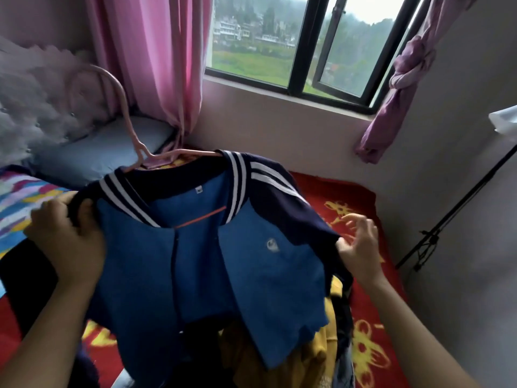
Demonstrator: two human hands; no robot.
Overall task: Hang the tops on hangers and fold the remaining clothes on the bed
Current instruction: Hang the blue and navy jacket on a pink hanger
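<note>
Both of my forearms enter from the lower edge. My left hand [65,236] grips the shoulder of a blue button-front jacket with navy sleeves and a white-striped collar [251,261], fingers and thumb curled round the navy fabric. My right hand [361,245] is just beside the opposite sleeve, fingers spread and relaxed and holding nothing; I cannot tell whether the thumb touches the cloth. The jacket is held up above the bed and hangs open on a thin pink plastic hanger [134,141], whose hook points up and to the left. Below it, a crumpled yellow garment [307,357] lies on the red blanket with yellow motifs [372,303]. A grey-blue pillow [106,147] rests near the pink curtain [156,65].
</note>
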